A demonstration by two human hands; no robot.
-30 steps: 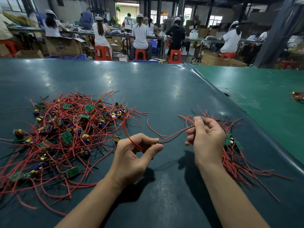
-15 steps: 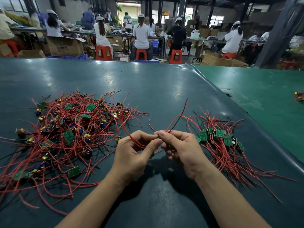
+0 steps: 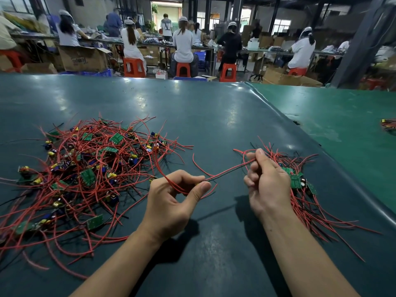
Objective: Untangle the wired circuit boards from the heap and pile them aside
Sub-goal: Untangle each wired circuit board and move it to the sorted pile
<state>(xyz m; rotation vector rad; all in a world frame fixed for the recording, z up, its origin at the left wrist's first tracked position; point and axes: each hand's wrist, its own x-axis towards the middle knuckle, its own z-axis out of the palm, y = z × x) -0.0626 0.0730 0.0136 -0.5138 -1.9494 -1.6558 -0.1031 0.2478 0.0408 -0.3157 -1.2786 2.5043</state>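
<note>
A tangled heap [image 3: 85, 174] of small green circuit boards with red and black wires covers the left of the dark green table. A smaller sorted pile [image 3: 304, 189] of the same boards lies on the right. My left hand [image 3: 171, 202] pinches a looped bunch of red wires between thumb and fingers, near the heap's right edge. My right hand [image 3: 265, 181] grips the far end of a red and black wire pair [image 3: 227, 171] stretched between both hands, just in front of the sorted pile. The board on these wires is hidden by my left fingers.
The dark green table mat [image 3: 214, 116] runs far ahead; a lighter green table [image 3: 342, 133] adjoins it on the right, with another wire bundle [image 3: 389, 125] at its edge. Beyond, several seated workers on orange stools [image 3: 184, 69] face away among cardboard boxes.
My right hand, which was beside the left half a second ago, has slid right along the wire pair, pulling it straight toward the sorted pile. My left hand stayed put.
</note>
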